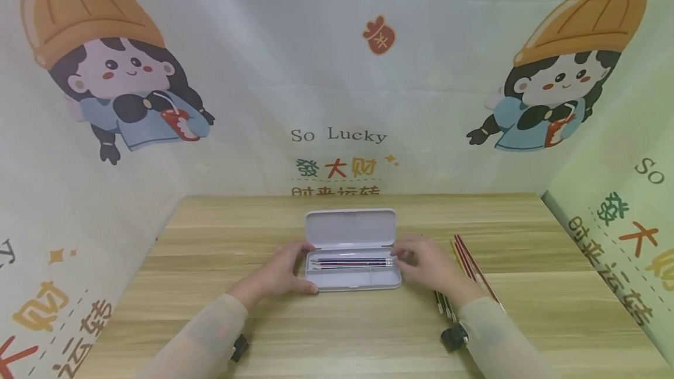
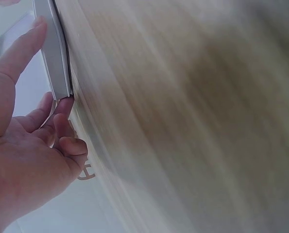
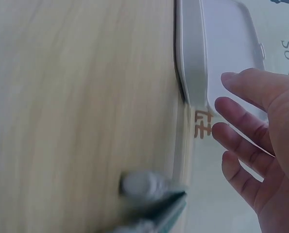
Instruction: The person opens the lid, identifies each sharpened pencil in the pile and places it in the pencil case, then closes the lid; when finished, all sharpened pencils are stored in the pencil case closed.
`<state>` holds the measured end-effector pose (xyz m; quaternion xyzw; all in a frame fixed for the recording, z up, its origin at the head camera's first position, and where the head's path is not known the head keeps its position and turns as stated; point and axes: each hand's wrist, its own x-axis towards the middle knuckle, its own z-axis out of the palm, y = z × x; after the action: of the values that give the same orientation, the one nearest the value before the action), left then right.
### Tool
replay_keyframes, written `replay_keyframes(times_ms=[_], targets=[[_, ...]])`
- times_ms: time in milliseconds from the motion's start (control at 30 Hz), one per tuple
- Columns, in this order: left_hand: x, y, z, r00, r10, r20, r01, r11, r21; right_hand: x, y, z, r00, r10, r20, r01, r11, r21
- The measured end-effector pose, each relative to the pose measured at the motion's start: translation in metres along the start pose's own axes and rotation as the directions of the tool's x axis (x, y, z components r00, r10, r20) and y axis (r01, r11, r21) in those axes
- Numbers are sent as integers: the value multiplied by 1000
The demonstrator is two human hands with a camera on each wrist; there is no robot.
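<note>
A white pencil case (image 1: 332, 278) lies on the table with its lid (image 1: 350, 230) raised at the back. Several pencils (image 1: 353, 262) with dark and red barrels lie lengthwise in its rear compartment. My left hand (image 1: 281, 271) holds the case's left end, thumb on the front edge and fingers at the back corner. In the left wrist view, the thumb (image 2: 30, 41) presses the case's wall (image 2: 57, 58). My right hand (image 1: 423, 262) hovers at the case's right end. Its fingers (image 3: 236, 141) are loosely spread with nothing between them in the right wrist view.
Red and yellow pencils (image 1: 476, 268) lie to the right of the right hand. Dark pencils (image 1: 444, 304) with pale ends stick out below it, blurred in the right wrist view. A printed cloth (image 1: 253, 104) hangs behind the wooden table (image 1: 337, 338) and along both sides.
</note>
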<state>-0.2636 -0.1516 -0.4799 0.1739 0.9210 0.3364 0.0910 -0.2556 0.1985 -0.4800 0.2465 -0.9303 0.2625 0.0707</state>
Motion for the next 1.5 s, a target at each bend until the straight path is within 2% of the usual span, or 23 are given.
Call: replay_keyframes(times_ms=[267,567,800,1067,1500], targets=[[0,0,0,1000,3,7,-3,1000,9,-12,9,-10,999,42,-4,-42,999,9],[-1,-1,3,1000,-2,20,2,1000,0,-27,21,-17,998,63,-21,-64,997,-52],[-1,-1,3,1000,-8,12,8,1000,-18,-31,28,-23,997,78,-19,-80,994,-74],[-1,0,1,1000,-12,12,12,1000,-12,-37,32,-32,988,152,11,-150,982,-116],[2,0,-1,1000,6,10,-6,1000,11,-40,36,-41,979,202,26,-198,974,-107]])
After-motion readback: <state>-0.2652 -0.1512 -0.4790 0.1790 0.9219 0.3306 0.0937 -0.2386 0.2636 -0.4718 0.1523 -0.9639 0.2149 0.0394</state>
